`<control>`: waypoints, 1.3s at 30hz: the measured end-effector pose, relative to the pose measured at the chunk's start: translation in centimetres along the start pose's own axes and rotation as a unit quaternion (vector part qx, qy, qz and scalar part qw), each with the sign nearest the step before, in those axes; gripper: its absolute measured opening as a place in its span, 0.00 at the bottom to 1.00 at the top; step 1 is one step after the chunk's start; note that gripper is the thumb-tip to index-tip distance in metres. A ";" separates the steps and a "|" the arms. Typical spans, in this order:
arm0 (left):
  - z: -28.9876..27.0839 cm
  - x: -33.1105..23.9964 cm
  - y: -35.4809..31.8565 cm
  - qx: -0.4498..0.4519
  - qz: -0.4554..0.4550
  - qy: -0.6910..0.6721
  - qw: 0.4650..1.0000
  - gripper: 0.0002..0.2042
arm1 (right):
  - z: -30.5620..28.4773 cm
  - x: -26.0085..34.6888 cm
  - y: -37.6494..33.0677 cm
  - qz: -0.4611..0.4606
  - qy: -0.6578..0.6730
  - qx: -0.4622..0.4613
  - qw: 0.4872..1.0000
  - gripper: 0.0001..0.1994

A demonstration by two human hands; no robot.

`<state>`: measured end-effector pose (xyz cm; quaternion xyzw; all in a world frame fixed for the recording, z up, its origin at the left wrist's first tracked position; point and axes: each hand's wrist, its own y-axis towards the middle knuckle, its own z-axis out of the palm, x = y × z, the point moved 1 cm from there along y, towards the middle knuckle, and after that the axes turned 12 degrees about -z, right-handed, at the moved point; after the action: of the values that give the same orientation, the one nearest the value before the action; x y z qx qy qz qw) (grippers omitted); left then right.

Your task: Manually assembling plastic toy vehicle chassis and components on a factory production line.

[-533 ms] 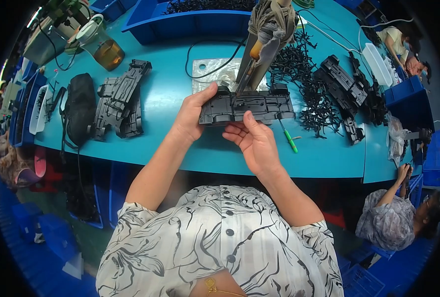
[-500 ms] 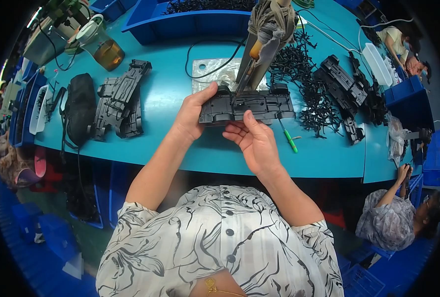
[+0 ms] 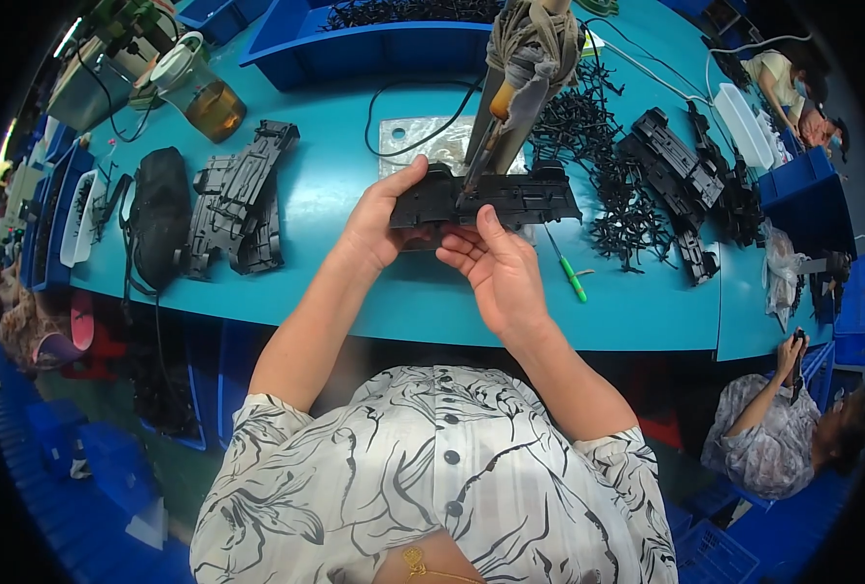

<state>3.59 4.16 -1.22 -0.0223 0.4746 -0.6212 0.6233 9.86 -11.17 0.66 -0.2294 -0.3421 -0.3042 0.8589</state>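
1. The black chassis part (image 3: 525, 200) is held above the worktop (image 3: 330, 277), beneath a slanted, wrapped tool (image 3: 501, 102) whose tip meets it.
2. The left hand (image 3: 376, 222) pinches its left end.
3. The right hand (image 3: 496, 268) pinches its near edge, thumb on top.
4. A green-handled screwdriver (image 3: 574, 281) lies to the right.
5. Stacked black chassis parts (image 3: 243, 190) lie left.

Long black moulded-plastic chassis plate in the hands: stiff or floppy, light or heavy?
The long black moulded-plastic chassis plate is probably stiff: its right end juts past the right hand without visible sag. Likely light for its size, as it looks thin. Its uneven outline may snag if pushed.
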 end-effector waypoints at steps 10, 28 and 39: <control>0.5 -0.2 -0.4 -0.006 -0.010 -0.008 1.000 0.19 | 0.2 0.1 0.1 -0.005 -0.002 -0.008 1.000 0.19; 0.4 -0.2 -0.4 0.004 -0.013 -0.019 1.000 0.19 | 0.6 0.0 0.0 -0.013 -0.004 -0.014 1.000 0.19; 0.5 -0.2 -0.4 0.008 -0.008 -0.025 1.000 0.19 | 0.7 -0.1 0.0 -0.018 -0.007 -0.024 1.000 0.18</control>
<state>3.67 3.98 -0.60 -0.0368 0.4532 -0.6293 0.6303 9.51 -10.68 1.02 -0.2458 -0.3446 -0.3258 0.8454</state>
